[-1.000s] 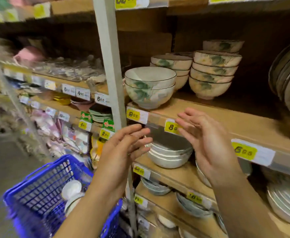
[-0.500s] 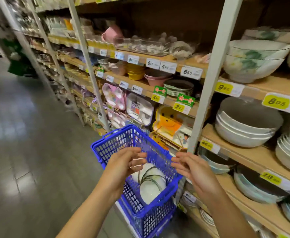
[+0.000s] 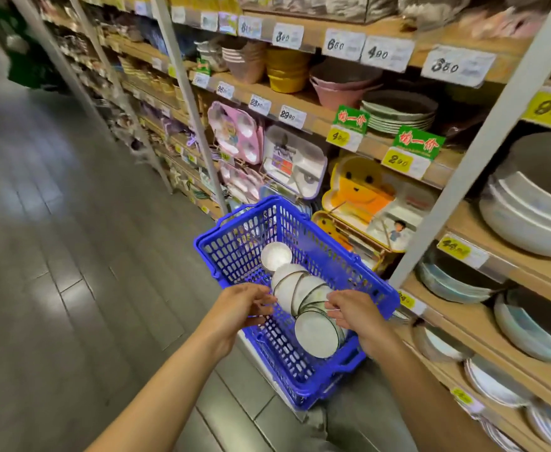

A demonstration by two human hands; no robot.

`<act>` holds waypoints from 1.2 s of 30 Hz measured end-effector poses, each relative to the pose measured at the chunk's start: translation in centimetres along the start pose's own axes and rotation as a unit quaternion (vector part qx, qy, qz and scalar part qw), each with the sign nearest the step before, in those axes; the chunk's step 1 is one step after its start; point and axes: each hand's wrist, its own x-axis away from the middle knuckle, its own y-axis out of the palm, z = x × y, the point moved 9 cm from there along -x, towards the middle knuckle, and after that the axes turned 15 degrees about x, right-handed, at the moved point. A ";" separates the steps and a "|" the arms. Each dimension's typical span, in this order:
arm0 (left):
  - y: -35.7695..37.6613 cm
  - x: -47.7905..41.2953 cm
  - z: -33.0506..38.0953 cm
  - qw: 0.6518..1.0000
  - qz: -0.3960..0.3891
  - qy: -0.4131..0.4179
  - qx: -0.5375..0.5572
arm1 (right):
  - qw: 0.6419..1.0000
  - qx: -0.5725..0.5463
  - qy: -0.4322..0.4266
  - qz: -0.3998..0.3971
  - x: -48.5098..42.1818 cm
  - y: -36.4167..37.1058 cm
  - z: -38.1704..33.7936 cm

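Note:
A blue plastic shopping basket [image 3: 349,261] stands on the floor beside the shelves. Inside it lies a row of white dark-rimmed bowls [image 3: 316,334] on their sides, with one small white bowl [image 3: 276,256] at the far end. My left hand [image 3: 243,306] hovers over the basket's left rim, fingers loosely curled, its fingertips at the row of bowls. My right hand [image 3: 354,313] is over the right side, its fingertips at the rims of the middle bowls. Neither hand plainly holds anything.
Wooden shelves with a white upright post [image 3: 483,151] run along the right, stacked with grey bowls [image 3: 535,207], plates [image 3: 398,114] and children's divided trays [image 3: 362,190]. Price tags line the shelf edges. Grey tiled aisle floor [image 3: 72,256] stretches to the left.
My view turned from the shelf of patterned bowls down to the basket. Both hands dropped from shelf height to the bowls lying in the basket.

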 end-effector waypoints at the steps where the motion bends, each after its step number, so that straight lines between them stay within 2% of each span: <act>1: 0.1 -1.2 0.0 1.000 0.003 -0.005 -0.015 | 1.000 0.015 0.006 -0.004 -1.1 0.4 0.2; 4: 1.0 -4.6 0.0 0.997 -0.009 -0.019 -0.071 | 0.998 0.057 0.011 0.007 -4.4 1.3 1.1; 8: 2.1 -9.1 -0.1 0.992 -0.023 -0.032 -0.122 | 0.994 0.091 0.058 0.013 -7.4 1.8 3.3; 15: 5.3 -15.0 -3.8 0.957 -0.085 -0.113 -0.254 | 0.985 0.023 0.160 0.064 -9.3 2.5 7.5; 20: 6.9 -19.6 -6.4 0.917 -0.124 -0.127 -0.357 | 0.970 -0.055 0.211 0.110 -9.8 3.6 9.4; 22: 7.3 -21.0 -8.1 0.884 -0.162 -0.136 -0.417 | 0.956 -0.085 0.245 0.135 -9.7 3.8 10.4; 26: 7.3 -24.0 -11.4 0.818 -0.241 -0.152 -0.499 | 0.951 -0.054 0.270 0.144 -10.2 4.6 11.2; 30: 7.1 -25.2 -14.2 0.736 -0.312 -0.153 -0.580 | 0.920 -0.056 0.339 0.188 -9.6 6.4 13.0; 33: 7.0 -25.2 -16.7 0.684 -0.375 -0.127 -0.613 | 0.912 -0.039 0.376 0.159 -9.7 8.3 14.0; 36: 5.6 -25.1 -19.7 0.705 -0.365 -0.204 -0.573 | 0.890 -0.045 0.421 0.172 -9.7 8.8 15.0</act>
